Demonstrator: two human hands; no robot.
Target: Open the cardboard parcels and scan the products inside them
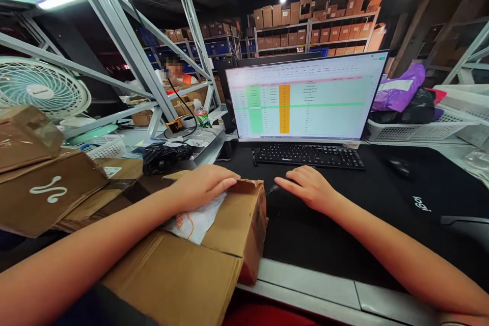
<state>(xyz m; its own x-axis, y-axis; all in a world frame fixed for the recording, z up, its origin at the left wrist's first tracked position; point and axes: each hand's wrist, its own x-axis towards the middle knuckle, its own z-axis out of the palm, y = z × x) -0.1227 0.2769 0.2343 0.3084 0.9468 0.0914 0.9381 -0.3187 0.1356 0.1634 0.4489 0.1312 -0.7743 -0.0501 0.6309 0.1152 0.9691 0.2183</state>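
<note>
My left hand (202,186) lies flat, fingers stretched, on top of an open cardboard box (237,229) at the desk's front edge, pressing a white plastic packet (194,221) that sticks out of it. My right hand (307,187) rests palm down on the black desk mat (344,244) just right of the box, fingers slightly curled over a dark item I cannot make out. A black keyboard (307,155) sits just beyond both hands, below a monitor (303,97) showing a spreadsheet.
Stacked cardboard boxes (46,188) lie at the left, with a white fan (40,89) behind them. A black mouse (399,165) sits right of the keyboard. White baskets (416,130) with bags stand at the right. A person (176,74) works behind the metal racks (126,46).
</note>
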